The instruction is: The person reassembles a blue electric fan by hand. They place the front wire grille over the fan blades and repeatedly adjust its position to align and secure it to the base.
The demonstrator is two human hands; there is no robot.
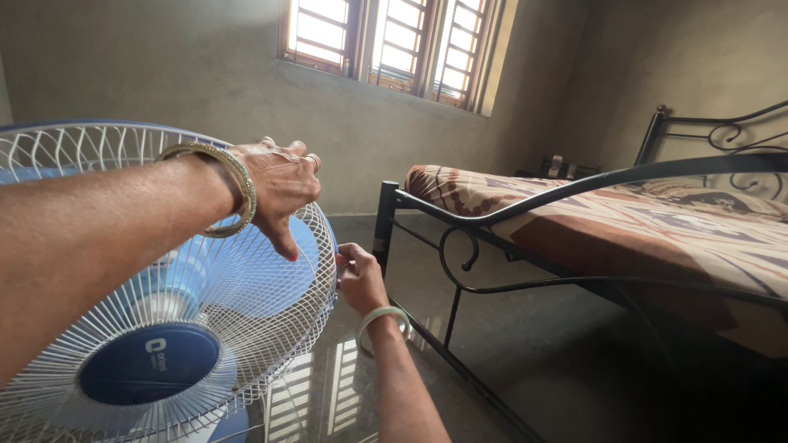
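Observation:
A fan with a white wire grille point(246, 303), blue blades and a round blue centre cap point(148, 363) fills the lower left, tilted toward me. My left hand point(275, 189), with bangles on the wrist, reaches across the top of the grille; its fingers point down and touch the wires near the right rim. My right hand point(357, 275), with a pale bangle, grips the grille's right rim from the side.
A black metal bed frame point(460, 246) with a patterned brown mattress point(624, 221) stands at the right, close to the fan. A barred window point(394, 45) sits in the far wall. The glossy dark floor point(525, 336) reflects the window.

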